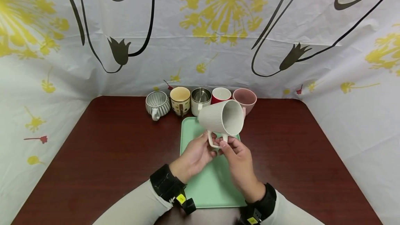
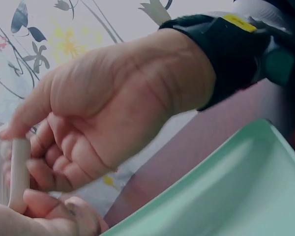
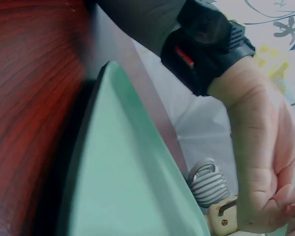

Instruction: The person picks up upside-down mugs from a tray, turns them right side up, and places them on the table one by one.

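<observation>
With our left hand [image 1: 195, 153] and right hand [image 1: 238, 157] both pinching only the handle of the ribbed white mug [image 1: 222, 118], tipped above the green tray [image 1: 215, 183], we risk it slipping and striking the mugs behind.

A dark red wooden table [image 1: 103, 155] is carrying everything here. A pale green tray [image 1: 215, 186] is lying flat at its middle, near the front edge. Behind the tray, five cups are standing in a row — a grey striped mug [image 1: 157, 104], a cream dotted mug [image 1: 180, 100], a steel cup [image 1: 201, 98], a red cup [image 1: 220, 95] and a pink cup [image 1: 245, 98] — each just beside the next.
</observation>
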### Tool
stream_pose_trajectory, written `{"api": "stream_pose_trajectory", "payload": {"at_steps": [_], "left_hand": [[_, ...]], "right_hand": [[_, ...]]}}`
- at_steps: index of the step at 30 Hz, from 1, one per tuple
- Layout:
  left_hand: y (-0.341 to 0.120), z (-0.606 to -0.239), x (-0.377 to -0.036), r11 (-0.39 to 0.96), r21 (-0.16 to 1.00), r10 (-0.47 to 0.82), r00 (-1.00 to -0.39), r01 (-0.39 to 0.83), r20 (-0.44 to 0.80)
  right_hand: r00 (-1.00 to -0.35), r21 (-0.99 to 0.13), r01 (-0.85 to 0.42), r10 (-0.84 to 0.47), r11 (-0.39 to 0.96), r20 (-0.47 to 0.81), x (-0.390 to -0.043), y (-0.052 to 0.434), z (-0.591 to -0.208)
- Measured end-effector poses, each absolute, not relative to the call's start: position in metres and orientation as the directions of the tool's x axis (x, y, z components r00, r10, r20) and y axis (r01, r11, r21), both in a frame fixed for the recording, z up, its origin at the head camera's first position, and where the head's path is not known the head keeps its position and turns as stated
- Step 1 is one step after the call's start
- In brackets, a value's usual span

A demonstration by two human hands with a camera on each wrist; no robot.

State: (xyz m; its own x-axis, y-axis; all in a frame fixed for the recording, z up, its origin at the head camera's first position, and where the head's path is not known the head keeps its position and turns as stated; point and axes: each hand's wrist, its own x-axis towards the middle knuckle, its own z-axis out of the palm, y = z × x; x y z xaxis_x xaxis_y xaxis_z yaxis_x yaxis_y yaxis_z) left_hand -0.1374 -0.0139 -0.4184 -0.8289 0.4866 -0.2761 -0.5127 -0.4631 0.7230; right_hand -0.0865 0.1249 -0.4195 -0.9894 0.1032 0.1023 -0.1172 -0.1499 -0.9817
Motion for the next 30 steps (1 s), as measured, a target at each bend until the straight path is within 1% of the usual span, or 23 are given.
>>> {"api": "stream_pose_trajectory", "payload": {"at_steps": [4, 7, 9, 12, 15, 17, 20, 23, 27, 30], "left_hand": [[-0.018, -0.421, -0.137, -0.404, 0.740, 0.540, -0.793, -0.538, -0.282], [-0.025, -0.423, -0.137, -0.316, 0.787, 0.560, -0.773, -0.530, -0.297], [-0.032, -0.425, -0.138, -0.229, 0.835, 0.561, -0.769, -0.500, -0.307], [-0.046, -0.427, -0.138, -0.065, 0.907, 0.543, -0.777, -0.416, -0.318], [-0.058, -0.426, -0.138, 0.115, 0.953, 0.486, -0.821, -0.282, -0.301], [-0.065, -0.425, -0.138, 0.225, 0.956, 0.436, -0.858, -0.187, -0.270], [-0.073, -0.426, -0.138, 0.390, 0.920, 0.380, -0.901, -0.047, -0.207], [-0.079, -0.426, -0.138, 0.514, 0.856, 0.350, -0.924, 0.052, -0.155], [-0.086, -0.427, -0.139, 0.627, 0.771, 0.319, -0.940, 0.116, -0.118], [-0.090, -0.428, -0.141, 0.746, 0.640, 0.292, -0.954, 0.183, -0.068]], "right_hand": [[-0.991, -0.972, -0.125, 0.064, -0.200, 0.114, -0.086, 0.125, -0.416], [-0.995, -0.970, -0.102, 0.032, -0.220, 0.098, -0.085, 0.126, -0.413], [-0.997, -0.972, -0.073, 0.014, -0.224, 0.071, -0.085, 0.127, -0.411], [-0.999, -0.976, -0.031, -0.007, -0.218, 0.033, -0.083, 0.128, -0.409], [-1.000, -0.980, -0.006, -0.004, -0.201, 0.007, -0.083, 0.130, -0.409], [-1.000, -0.983, -0.001, 0.002, -0.185, 0.001, -0.083, 0.131, -0.410], [-1.000, -0.985, 0.005, 0.012, -0.170, -0.007, -0.084, 0.133, -0.412], [-1.000, -0.987, 0.006, 0.012, -0.159, -0.008, -0.084, 0.134, -0.414], [-1.000, -0.989, 0.001, 0.010, -0.145, -0.002, -0.086, 0.136, -0.417], [-1.000, -0.993, 0.000, 0.009, -0.122, -0.001, -0.087, 0.138, -0.420]]}}
